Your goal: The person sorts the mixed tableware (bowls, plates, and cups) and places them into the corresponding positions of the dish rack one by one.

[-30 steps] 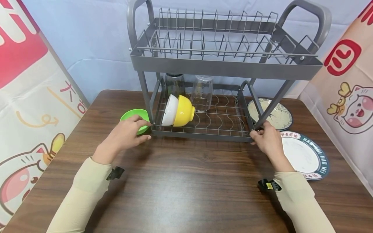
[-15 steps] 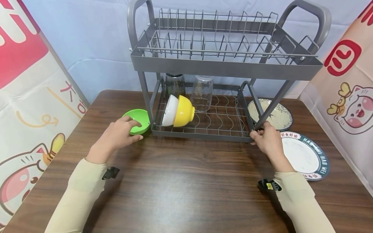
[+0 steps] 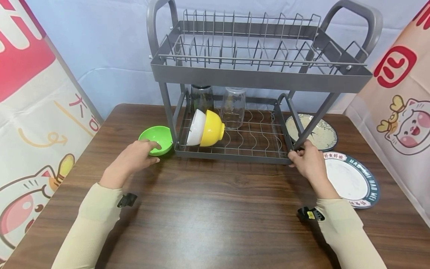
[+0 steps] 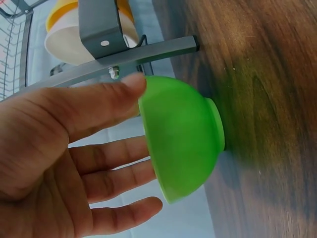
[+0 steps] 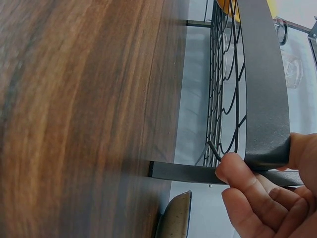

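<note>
near desk's [image 3: 215, 224] left edge, green bowl [image 3: 162, 133]
wrist view adds its foot [image 4: 217, 124], hides fingertips [image 3: 155, 145]: my left hand's [image 3: 135, 158] grip unclear; right hand [image 3: 308, 162] grips rack [image 3: 255, 77]

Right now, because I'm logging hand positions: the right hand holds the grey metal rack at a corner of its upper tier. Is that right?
Wrong level: the head view shows the right hand holding the grey metal rack at a corner of its lower tier.

Bowl [image 3: 164, 136] beside rack [image 3: 262, 78] (on left)
</note>
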Available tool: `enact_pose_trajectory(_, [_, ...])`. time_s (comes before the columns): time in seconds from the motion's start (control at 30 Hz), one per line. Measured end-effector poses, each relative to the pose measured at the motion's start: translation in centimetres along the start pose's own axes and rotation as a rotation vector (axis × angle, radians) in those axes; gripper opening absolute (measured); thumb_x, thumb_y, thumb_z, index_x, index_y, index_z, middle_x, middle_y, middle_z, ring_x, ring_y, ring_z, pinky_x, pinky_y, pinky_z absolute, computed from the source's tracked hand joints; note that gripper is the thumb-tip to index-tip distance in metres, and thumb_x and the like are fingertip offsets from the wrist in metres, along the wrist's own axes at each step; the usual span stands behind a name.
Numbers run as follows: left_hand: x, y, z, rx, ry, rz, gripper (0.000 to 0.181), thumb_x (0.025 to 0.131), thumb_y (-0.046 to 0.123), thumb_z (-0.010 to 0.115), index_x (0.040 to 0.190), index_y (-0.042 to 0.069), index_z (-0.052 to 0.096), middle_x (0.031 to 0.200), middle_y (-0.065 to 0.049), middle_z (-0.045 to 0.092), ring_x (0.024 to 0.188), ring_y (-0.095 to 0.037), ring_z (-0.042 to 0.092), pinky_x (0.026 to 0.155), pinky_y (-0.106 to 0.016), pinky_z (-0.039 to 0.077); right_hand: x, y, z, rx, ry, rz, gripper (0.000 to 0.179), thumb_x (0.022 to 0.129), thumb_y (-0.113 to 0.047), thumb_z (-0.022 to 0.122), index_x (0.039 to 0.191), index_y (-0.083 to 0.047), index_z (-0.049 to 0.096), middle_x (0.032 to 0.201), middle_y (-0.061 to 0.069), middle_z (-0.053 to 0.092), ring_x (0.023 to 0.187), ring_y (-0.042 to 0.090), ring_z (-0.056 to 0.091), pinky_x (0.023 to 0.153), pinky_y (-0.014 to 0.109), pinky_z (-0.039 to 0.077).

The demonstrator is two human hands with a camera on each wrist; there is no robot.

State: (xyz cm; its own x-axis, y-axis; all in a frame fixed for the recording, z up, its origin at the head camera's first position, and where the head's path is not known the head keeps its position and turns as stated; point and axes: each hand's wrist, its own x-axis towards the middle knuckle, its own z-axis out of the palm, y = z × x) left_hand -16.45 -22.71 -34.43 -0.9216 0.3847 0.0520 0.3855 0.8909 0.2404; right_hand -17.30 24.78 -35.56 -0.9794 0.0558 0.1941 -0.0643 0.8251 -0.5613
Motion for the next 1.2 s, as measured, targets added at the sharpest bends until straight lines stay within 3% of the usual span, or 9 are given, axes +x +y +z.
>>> enact_pose_trajectory(0.2, [0.3,-0.3,0.2,0.006,0.001,0.019,0.024,0.077,0.001,0.071,0.100,0.002,0.066,0.097,-0.016,0.064,0.090,-0.036,0.061,0.078,-0.049,0.045,0.0,0.0,0.0,0.000,0.004,-0.001,0.026,0.084,-0.011,0.053,0.101,0.007,0.049,0.072,0.015,0.067,0.057,0.025,0.066,0.056,0.036,0.040])
enact_pose_trajectory(0.57, [1.5,-1.4,0.8,-0.011,0.004,0.033,0.011,0.075,-0.001,0.070,0.086,0.002,0.068,0.083,-0.009,0.067,0.081,-0.032,0.062,0.075,-0.048,0.047,0.0,0.0,0.1,0.005,-0.007,0.000,0.027,0.085,-0.011,0.053,0.103,0.008,0.048,0.071,0.015,0.067,0.056,0.025,0.065,0.054,0.036,0.040])
enact_pose_trajectory(0.87, [1.6,-1.6,1.0,-0.015,0.010,0.031,0.010,0.076,-0.001,0.069,0.085,0.004,0.067,0.084,-0.008,0.067,0.083,-0.032,0.061,0.075,-0.048,0.047,0.0,0.1,0.1,0.004,-0.009,0.006,0.028,0.085,-0.011,0.053,0.103,0.009,0.048,0.072,0.015,0.067,0.056,0.024,0.065,0.053,0.035,0.040])
enact_pose_trajectory(1.2, [1.6,-1.9,1.2,-0.011,-0.002,0.014,0.013,0.072,-0.001,0.070,0.083,0.005,0.066,0.081,-0.006,0.065,0.074,-0.029,0.060,0.068,-0.047,0.047,0.0,0.1,0.1,0.003,-0.007,0.009,0.027,0.084,-0.011,0.053,0.103,0.008,0.049,0.068,0.013,0.067,0.056,0.024,0.065,0.052,0.034,0.039])
